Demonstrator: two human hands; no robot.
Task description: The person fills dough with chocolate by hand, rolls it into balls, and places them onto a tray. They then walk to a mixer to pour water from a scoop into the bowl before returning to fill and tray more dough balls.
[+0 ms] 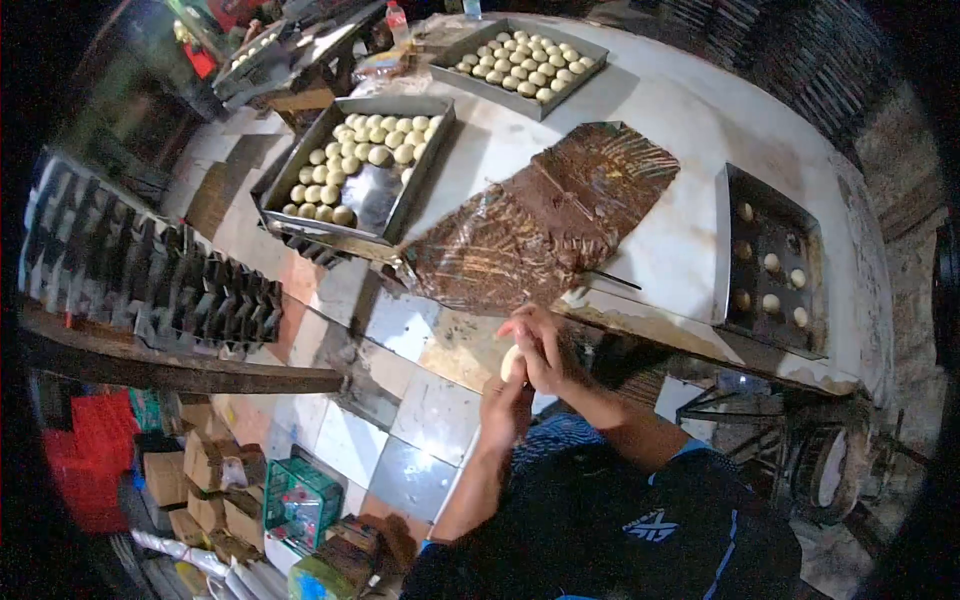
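Resting between the two bare hands, a pale, smooth, rounded piece of dough (pixel 511 363) stands with its longer visible axis nearly upright, the top leaning slightly right. Its upper right side is hidden by the fingers, so the full outline cannot be told. The left hand (pixel 503 402) supports it from below, fingers closed about its lower part. The right hand (pixel 541 352) bends over it, fingers curled and close together; whether they press on the dough cannot be told.

Just beyond the hands, a long, glossy brown, paste-smeared sheet (pixel 545 225) stretches from lower left to upper right across the pale, stained tabletop (pixel 690 120), filling the space directly ahead. A thin dark stick (pixel 615 282) lies beside its right edge, near the right hand.

Farther left, a grey rectangular metal tray (pixel 372 200) holds many pale dough balls, with a bare patch at its near right. Another grey metal tray (pixel 485 92), well filled, sits at the far side. On the right, a dark-bottomed metal tray (pixel 722 255) carries a few scattered balls.

Well to the left, dark stacked metal pans (pixel 150 265) stand above a brown wooden beam (pixel 180 370). Below are brown cardboard boxes (pixel 205 470) and a green plastic crate (pixel 300 500).
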